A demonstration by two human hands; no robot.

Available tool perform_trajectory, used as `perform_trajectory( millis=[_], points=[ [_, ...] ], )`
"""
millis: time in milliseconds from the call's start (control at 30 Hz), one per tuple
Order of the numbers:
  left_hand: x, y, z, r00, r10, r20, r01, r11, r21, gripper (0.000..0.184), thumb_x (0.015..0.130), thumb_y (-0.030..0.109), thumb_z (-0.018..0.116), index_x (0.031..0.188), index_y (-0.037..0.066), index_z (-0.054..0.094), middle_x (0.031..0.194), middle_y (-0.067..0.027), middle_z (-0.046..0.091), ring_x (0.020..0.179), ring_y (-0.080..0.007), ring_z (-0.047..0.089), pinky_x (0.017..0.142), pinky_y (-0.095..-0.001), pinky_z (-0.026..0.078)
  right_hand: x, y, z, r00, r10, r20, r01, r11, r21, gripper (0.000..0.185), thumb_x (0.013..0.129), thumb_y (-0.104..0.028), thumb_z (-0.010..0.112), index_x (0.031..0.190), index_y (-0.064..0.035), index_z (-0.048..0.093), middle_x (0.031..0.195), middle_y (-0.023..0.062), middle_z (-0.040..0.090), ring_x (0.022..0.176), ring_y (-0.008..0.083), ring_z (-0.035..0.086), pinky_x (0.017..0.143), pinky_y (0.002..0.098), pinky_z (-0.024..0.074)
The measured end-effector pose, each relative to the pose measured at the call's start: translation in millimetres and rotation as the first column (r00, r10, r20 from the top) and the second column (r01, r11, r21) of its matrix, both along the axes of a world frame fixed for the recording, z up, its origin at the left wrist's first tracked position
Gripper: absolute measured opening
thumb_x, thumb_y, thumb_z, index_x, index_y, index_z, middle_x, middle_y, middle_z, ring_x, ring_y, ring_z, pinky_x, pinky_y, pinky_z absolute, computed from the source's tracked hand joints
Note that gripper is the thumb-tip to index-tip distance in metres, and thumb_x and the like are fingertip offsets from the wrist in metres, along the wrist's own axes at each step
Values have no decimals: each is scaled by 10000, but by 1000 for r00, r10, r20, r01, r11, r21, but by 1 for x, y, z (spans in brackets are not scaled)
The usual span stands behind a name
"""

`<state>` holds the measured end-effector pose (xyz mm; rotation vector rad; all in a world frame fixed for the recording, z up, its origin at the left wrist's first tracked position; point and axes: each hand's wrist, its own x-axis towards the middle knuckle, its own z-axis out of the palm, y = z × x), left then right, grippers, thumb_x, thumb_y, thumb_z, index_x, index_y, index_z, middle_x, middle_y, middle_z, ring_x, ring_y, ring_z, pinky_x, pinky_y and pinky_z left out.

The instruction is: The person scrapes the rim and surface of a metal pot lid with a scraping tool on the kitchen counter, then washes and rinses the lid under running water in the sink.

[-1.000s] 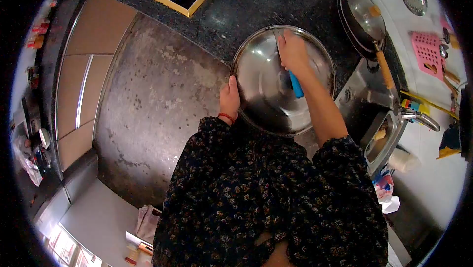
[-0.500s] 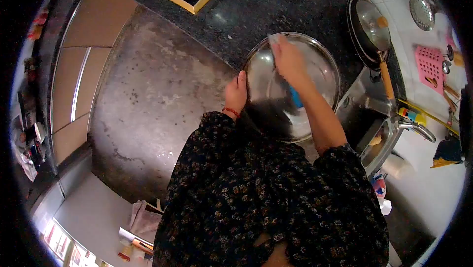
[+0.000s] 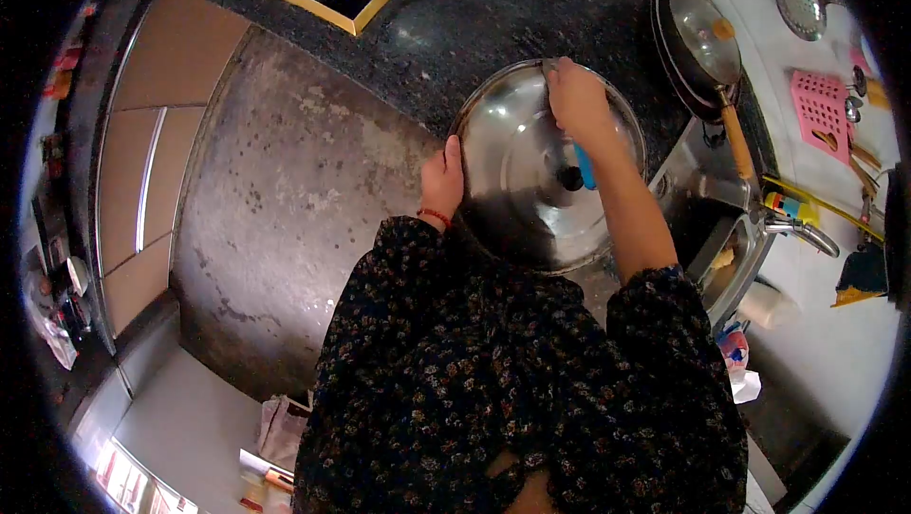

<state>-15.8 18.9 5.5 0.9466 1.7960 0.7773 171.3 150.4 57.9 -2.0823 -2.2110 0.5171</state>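
A large round stainless-steel lid (image 3: 512, 158) with a dark knob (image 3: 569, 178) is tilted up at the counter's front edge, before my body. My left hand (image 3: 442, 180), with a red bracelet at the wrist, grips its left rim, thumb on the near face. Closed over the upper part of the lid is my right hand (image 3: 581, 108), holding a blue-handled tool (image 3: 585, 168). The blue part shows below the palm, beside the knob; a greyish end peeks out by the fingertips at the top rim. My hand hides the rest, so its exact kind is unclear.
A pan with a glass lid (image 3: 697, 39) leans against the wall at the back right, its wooden handle pointing down to the sink (image 3: 731, 262) and faucet (image 3: 807, 232). A pink basket (image 3: 821, 106) and a skimmer (image 3: 800, 3) hang on the wall. Cabinets (image 3: 157, 149) stand left.
My right hand has shifted slightly right along the upper part of the lid, and the dark knob is now uncovered. My left hand keeps its hold on the rim. The view has turned a little.
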Motion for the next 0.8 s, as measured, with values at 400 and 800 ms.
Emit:
perform_trajectory(
  millis=[400, 800],
  points=[
    [-2, 1, -7, 996, -50, -77, 49, 999, -9, 546, 906, 401, 381, 721, -75, 571, 686, -261, 554, 625, -406, 533, 561, -443, 407, 4, -7, 11, 997, -68, 37, 69, 997, -20, 227, 878, -175, 425, 934, 31, 501, 629, 178, 587, 434, 259, 570, 463, 372, 484],
    [-1, -1, -9, 999, -13, -35, 14, 1000, 26, 541, 904, 405, 386, 732, -72, 573, 686, -259, 554, 649, -407, 536, 563, -438, 407, 4, 5, 12, 991, -2, 133, 10, 998, -60, 223, 874, -173, 418, 878, 26, 519, 628, 169, 591, 450, 262, 581, 506, 385, 491]
  ],
)
